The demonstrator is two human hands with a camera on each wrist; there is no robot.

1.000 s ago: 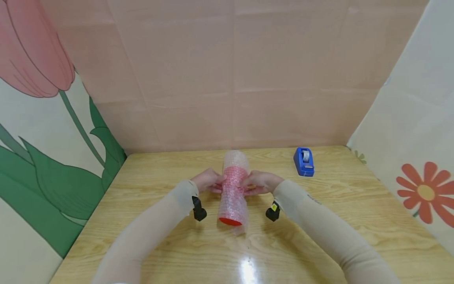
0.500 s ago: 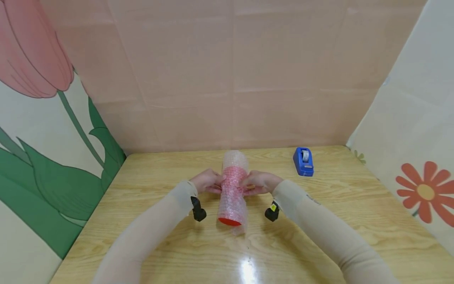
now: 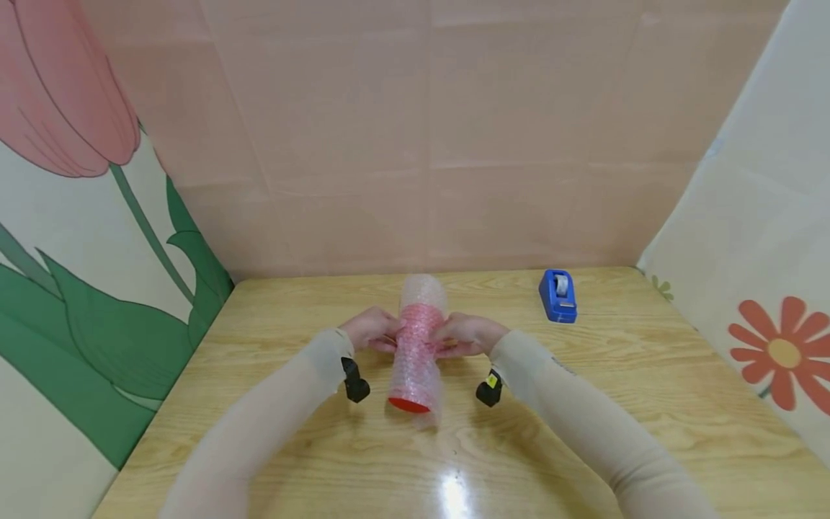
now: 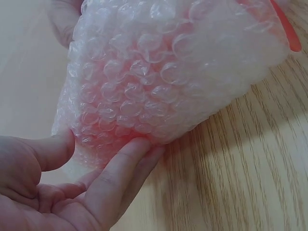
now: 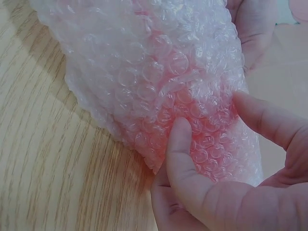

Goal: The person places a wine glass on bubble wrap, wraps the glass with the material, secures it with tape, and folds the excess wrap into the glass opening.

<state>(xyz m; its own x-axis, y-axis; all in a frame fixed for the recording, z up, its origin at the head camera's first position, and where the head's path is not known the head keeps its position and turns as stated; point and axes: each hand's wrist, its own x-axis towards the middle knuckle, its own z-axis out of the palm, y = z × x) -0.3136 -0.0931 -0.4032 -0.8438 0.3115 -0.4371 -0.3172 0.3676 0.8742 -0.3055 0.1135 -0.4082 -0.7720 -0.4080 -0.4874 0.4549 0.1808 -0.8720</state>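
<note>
A red object in bubble wrap (image 3: 415, 371) lies lengthwise on the table, narrower at its middle, with a round red end (image 3: 408, 405) showing toward me. Its kind is hidden by the wrap. From the left side my left hand (image 3: 372, 328) holds the narrow middle between thumb and fingers; in the left wrist view its fingertips (image 4: 139, 144) press into the bubbles low on the side. My right hand (image 3: 472, 334) grips the same part from the right. The right wrist view shows its thumb and bent index finger (image 5: 180, 139) against the bubble wrap.
A blue tape dispenser (image 3: 558, 297) with a roll of clear tape stands at the back right of the wooden table (image 3: 311, 461). A pink sheet (image 3: 324, 144) hangs behind the table. Flower-printed panels (image 3: 687, 238) flank both sides.
Over the last half second both hands and the wrapped object have shifted slightly to the left together. The hold of the hands looks the same.
</note>
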